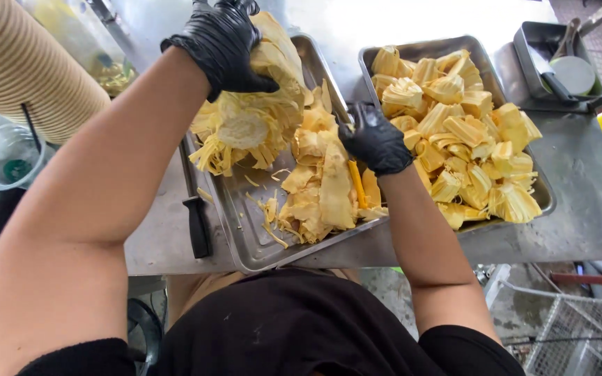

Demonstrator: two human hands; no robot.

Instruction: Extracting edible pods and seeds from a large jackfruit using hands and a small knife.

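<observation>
Nearest, a black-handled knife [196, 219] lies on the steel table [580, 216] just beside the near metal tray [245, 240], whose dull, scratched bottom shows between fibrous yellow jackfruit scraps [318, 184]. The right hand [374, 143], in a glossy black glove, rests over the scraps between the two trays; whether it grips anything I cannot tell. The left hand [224, 45] (same black glove) clenches a large jackfruit chunk [263, 104], pale and stringy, raised over the tray's far end. The second tray [426, 49] is heaped with plump yellow jackfruit pods [465, 136]. Farther right, a small steel container [555, 59] holds utensils. Wet concrete floor [384, 285] shows below the table.
</observation>
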